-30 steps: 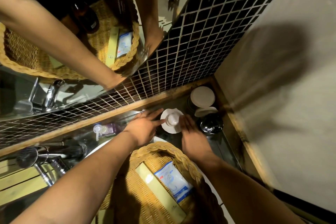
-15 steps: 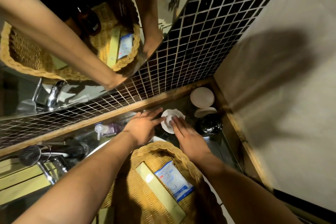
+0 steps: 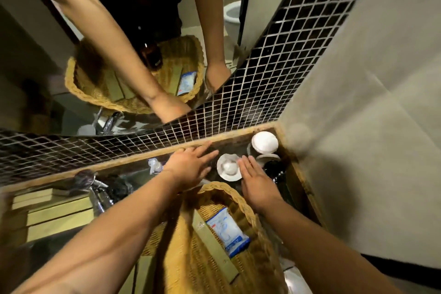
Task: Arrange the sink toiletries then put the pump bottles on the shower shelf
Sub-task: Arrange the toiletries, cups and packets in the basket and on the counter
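A white paper-capped item [image 3: 228, 169] stands on the dark counter near the back ledge. My left hand [image 3: 191, 166] lies flat just left of it with fingers straight, holding nothing. My right hand [image 3: 256, 180] is flat on its right side, fingers straight beside the cap. A clear pump bottle [image 3: 154, 166] with purple liquid stands left of my left hand. A wicker basket [image 3: 229, 192] below my hands holds a blue-and-white packet [image 3: 226, 231] and a long green box [image 3: 212, 246].
A white-lidded cup [image 3: 265, 142] and a dark round jar [image 3: 274, 170] fill the back right corner against the wall. The chrome tap [image 3: 95, 188] and green boxes [image 3: 55, 212] lie to the left. A mirror above the black tiles reflects my arms.
Both hands have let go of the white capped item and flattened out beside it. The view has tilted upward a little.
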Available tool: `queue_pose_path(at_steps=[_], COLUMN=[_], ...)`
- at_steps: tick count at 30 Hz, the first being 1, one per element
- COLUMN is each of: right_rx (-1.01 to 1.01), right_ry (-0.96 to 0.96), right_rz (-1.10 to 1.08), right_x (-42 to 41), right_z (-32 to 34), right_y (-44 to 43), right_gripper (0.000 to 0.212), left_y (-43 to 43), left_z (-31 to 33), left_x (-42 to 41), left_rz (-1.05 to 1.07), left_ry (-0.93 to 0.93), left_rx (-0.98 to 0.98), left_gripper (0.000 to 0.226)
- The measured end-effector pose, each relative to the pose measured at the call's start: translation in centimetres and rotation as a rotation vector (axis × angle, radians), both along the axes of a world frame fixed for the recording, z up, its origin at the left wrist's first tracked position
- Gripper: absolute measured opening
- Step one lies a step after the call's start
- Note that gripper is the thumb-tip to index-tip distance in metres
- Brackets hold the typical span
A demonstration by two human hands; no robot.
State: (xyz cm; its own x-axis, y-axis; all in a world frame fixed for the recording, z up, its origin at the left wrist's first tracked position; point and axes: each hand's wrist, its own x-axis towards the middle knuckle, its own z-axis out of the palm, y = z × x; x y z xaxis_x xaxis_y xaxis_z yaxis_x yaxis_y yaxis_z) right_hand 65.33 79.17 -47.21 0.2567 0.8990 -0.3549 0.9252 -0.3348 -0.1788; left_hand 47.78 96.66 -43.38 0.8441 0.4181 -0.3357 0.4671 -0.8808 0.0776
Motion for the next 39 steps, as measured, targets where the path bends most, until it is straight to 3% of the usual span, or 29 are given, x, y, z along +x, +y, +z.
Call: queue_pose_path(at_steps=[3, 12, 18, 25, 31, 39], right_rx=[0.068, 0.073, 0.048, -0.102, -0.228, -0.104], right_ry=[0.003, -0.149, -0.217, -0.131, -0.097, -0.122], right_rz=[-0.026, 0.23, 0.342, 0.392, 0.393, 0.398], right_x=[-0.4, -4.1, -8.8, -13.7, -14.3, -14.7], right_z=[3.2, 9.3, 8.5, 4.4, 1.6, 0.1], right_y=[-0.3, -4.3, -7.0, -9.3, -11.3, -11.7], right_gripper=[0.08, 0.071, 0.062, 0.067, 0.069, 0.057], left_y=[-1.0, -6.7, -11.8, -15.2, -15.7, -15.3], left_z=[1.8, 4.3, 3.2, -0.2, -2.5, -4.6], left_x=[-1.2, -7.2, -9.5, -11.3, -12.2, -11.4], left_rz=[0.011, -0.035, -0.17, -0.122, -0.113, -0.089], left_ry=[0.004, -0.018, 0.043, 0.201, 0.193, 0.045], left_rx=[0.008, 0.054, 0.01, -0.037, -0.018, 0.007], left_gripper=[0.059, 0.064, 0.072, 0.097, 0.085, 0.053])
